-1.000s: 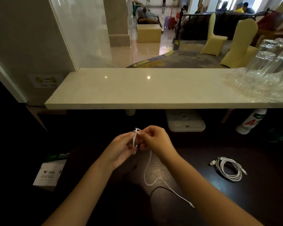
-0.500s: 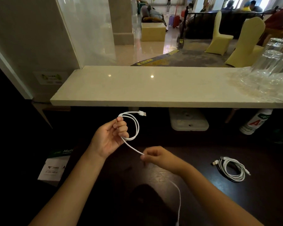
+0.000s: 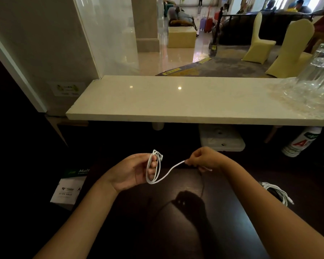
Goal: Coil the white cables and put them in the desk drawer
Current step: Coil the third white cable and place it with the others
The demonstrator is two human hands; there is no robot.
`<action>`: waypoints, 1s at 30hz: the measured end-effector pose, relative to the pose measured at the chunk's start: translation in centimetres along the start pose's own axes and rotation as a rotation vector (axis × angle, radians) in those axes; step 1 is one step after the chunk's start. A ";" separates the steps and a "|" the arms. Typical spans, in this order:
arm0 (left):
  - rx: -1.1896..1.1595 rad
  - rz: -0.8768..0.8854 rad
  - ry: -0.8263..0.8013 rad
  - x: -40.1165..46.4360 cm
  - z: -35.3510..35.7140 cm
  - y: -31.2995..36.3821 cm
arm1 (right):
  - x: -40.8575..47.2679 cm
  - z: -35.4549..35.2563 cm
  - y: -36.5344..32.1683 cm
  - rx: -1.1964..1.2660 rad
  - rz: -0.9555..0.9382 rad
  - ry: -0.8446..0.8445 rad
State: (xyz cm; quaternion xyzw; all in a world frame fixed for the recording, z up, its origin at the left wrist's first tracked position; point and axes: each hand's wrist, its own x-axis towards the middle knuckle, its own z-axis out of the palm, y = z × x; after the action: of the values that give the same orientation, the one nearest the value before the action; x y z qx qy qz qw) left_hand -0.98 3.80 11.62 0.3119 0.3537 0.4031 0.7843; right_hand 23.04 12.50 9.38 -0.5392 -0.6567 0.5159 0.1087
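White cable is in the air between the two hands, above the dark surface, and it is only partly coiled. Two or three loops hang around the fingers of the left hand, which are curled through the loops and hold them, with one plug at the top of the bundle. From the bottom of the loops the free part rises to the right hand. This hand pinches the cable between thumb and fingers, and a short tail comes out behind it.

I judge that the step in hand is to lay the next loop. To do it well, the right hand should bring its part over to the left hand and make the new loop the same size as the others, so the bundle stays flat. A small twist of the cable with each turn should stop it from kinking. The left fingers must open only enough to accept the new loop, otherwise the earlier ones may slip off. The remaining tail looks short, so probably one or two turns are left.

A second cable lies coiled on the surface near the right forearm. The drawer is not visible from here.
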 end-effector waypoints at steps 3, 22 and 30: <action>0.091 -0.034 0.128 0.3 0.1 -0.6 | 0.6 0.7 -2.6 -0.146 0.006 0.222; -0.196 0.247 0.260 2.1 -0.4 0.0 | -3.0 9.7 -7.7 -0.092 -0.418 0.330; -0.468 0.194 -0.051 0.2 -2.4 1.3 | -2.9 7.9 -3.1 -0.094 -0.473 0.063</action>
State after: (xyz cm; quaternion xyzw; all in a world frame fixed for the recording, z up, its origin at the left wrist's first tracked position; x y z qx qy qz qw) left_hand -3.40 5.08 11.25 0.1644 0.1993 0.5393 0.8015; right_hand 16.83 6.06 9.55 -0.3908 -0.7843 0.4277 0.2218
